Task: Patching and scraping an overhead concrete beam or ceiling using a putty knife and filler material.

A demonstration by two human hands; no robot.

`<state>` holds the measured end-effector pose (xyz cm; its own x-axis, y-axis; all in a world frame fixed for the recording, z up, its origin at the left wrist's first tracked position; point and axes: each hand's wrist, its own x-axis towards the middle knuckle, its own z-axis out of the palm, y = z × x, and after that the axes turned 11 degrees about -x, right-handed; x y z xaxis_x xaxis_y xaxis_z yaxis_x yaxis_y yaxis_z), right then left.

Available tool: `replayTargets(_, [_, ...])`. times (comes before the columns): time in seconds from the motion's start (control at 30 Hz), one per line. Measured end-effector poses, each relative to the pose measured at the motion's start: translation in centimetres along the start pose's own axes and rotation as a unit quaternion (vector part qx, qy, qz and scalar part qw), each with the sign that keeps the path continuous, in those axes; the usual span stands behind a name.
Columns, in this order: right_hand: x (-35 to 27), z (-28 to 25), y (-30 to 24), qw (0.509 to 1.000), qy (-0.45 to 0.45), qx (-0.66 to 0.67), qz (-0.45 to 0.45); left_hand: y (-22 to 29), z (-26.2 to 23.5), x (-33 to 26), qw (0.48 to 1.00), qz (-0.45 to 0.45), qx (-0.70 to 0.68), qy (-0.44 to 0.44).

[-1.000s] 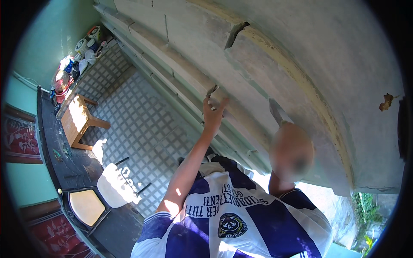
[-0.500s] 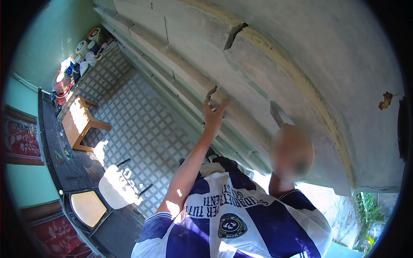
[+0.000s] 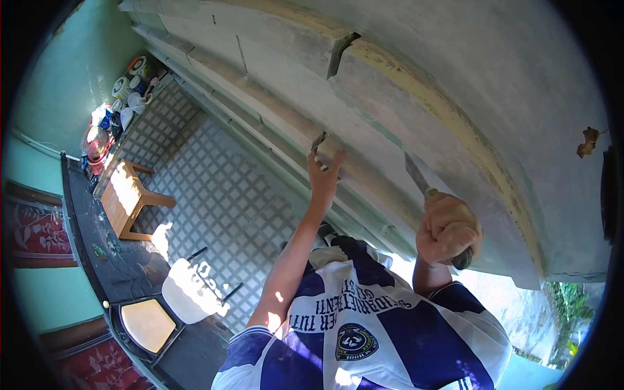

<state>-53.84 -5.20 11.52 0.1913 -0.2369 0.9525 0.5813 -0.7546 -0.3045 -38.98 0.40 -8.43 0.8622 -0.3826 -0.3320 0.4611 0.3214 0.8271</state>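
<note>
My right hand (image 3: 452, 229) is closed round the handle of a putty knife (image 3: 417, 174). Its flat grey blade points up and to the left, the tip against the pale wall panel (image 3: 374, 107) or just off it; I cannot tell which. The dark end of the handle sticks out below my fist. Further left, my left hand (image 3: 324, 174) has thumb and fingers spread against the lower moulding (image 3: 273, 112), beside a small gap in it. A wider dark crack (image 3: 338, 55) cuts the upper moulding, which has a yellowish, rough edge (image 3: 448, 117).
A brown stool (image 3: 127, 195) and a chair with a white seat (image 3: 188, 291) stand to the left. Buckets (image 3: 138, 67) and bags crowd a tiled ledge at the far left. Below is a checkered tiled floor (image 3: 221, 169). A brown leaf-like scrap (image 3: 589, 142) hangs at right.
My right hand and the putty knife have shifted slightly down, and more of the blade shows. My left hand stays at the same place on the moulding. The whole view has tilted a little.
</note>
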Motion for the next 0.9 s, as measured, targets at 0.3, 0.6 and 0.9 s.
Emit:
replayTargets(0.3, [-0.4, -0.3, 0.0, 0.999, 0.030, -0.014, -0.006, 0.4, 0.1, -0.4, 1.000, -0.010, -0.011, -0.017])
replayTargets(0.6, [-0.5, -0.3, -0.4, 0.993, -0.047, -0.111, 0.003, 0.3, 0.2, -0.3, 1.000, -0.014, -0.020, -0.015])
replayTargets(0.9, [0.0, -0.4, -0.9, 0.993, -0.051, -0.104, 0.018, 0.3, 0.3, -0.3, 1.000, 0.000, 0.003, -0.001])
